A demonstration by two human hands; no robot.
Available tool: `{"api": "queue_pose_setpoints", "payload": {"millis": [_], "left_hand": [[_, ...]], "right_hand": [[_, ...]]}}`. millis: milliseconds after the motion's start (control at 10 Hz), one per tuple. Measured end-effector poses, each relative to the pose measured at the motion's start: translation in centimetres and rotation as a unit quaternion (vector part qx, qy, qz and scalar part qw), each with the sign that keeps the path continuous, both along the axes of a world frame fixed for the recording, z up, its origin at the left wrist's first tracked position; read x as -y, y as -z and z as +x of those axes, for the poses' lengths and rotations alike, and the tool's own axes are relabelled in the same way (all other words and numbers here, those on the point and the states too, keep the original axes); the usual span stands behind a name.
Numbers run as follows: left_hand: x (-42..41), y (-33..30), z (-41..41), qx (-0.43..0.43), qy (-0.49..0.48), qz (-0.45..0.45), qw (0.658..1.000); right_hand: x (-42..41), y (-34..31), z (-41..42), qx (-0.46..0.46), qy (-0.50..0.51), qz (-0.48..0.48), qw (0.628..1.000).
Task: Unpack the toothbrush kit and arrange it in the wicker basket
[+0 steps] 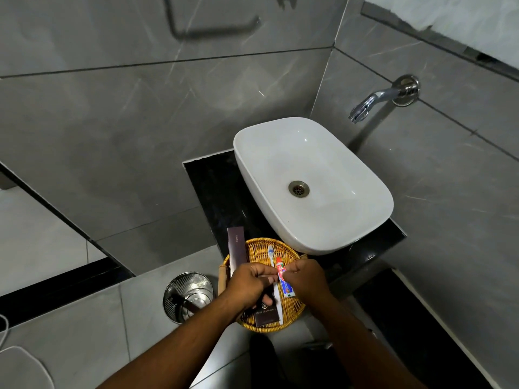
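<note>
I see the toothbrush and toothpaste tube out of their packaging, lying in the wicker basket on the table. My left grip pinches the toothbrush handle; my right grip pinches the tube. Unpacking looks done; only neatening remains, beside the dark box.

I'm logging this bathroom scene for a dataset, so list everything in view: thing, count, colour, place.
wicker basket: 1, tan, on the black counter, in front of the basin
toothbrush: 1, white with blue bristles, in the basket
toothpaste tube: 1, red, white and blue, beside the toothbrush
long box: 1, dark brown, at the basket's left edge
printed box: 1, dark, near side of the basket
basin: 1, white, on the counter
tap: 1, chrome, on the wall
bin: 1, steel, on the floor
left hand: 1, over the basket
right hand: 1, grip on the toothpaste tube
</note>
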State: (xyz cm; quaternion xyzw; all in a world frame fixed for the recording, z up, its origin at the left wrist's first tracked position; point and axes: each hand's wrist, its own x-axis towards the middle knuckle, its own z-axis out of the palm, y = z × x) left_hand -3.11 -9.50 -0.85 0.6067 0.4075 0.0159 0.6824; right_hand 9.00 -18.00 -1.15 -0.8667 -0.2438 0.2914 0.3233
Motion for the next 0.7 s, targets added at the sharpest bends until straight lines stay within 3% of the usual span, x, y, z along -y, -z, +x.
{"api": "queue_pose_setpoints", "payload": {"millis": [100, 200, 400, 500, 600, 700], "left_hand": [[-0.4, 0.3, 0.2, -0.009, 0.01, -0.008, 1.0], [-0.8, 0.5, 0.6, -0.019, 0.012, -0.014, 1.0], [-1.3, 1.0, 0.8, -0.028, -0.001, -0.007, 1.0], [-1.8, 1.0, 0.6, -0.025, -0.027, 0.003, 0.999], [-2.3, 0.5, 0.0, -0.025, -0.016, 0.03, 0.999], [-3.6, -0.3, -0.7, -0.016, 0.005, 0.08, 0.997]], "right_hand": [[-0.2, 0.3, 0.0, -0.023, 0.029, -0.002, 0.999], [-0.7, 0.1, -0.6, 0.03, 0.016, -0.039, 0.999], [-1.1, -0.3, -1.9, 0.168, -0.099, -0.114, 0.974], [-1.1, 0.0, -2.2, 0.185, -0.157, -0.119, 0.963], [-1.1, -0.1, -2.5, 0.115, -0.156, -0.084, 0.977], [-1.1, -0.6, -1.1, 0.138, -0.199, -0.143, 0.96]]}}
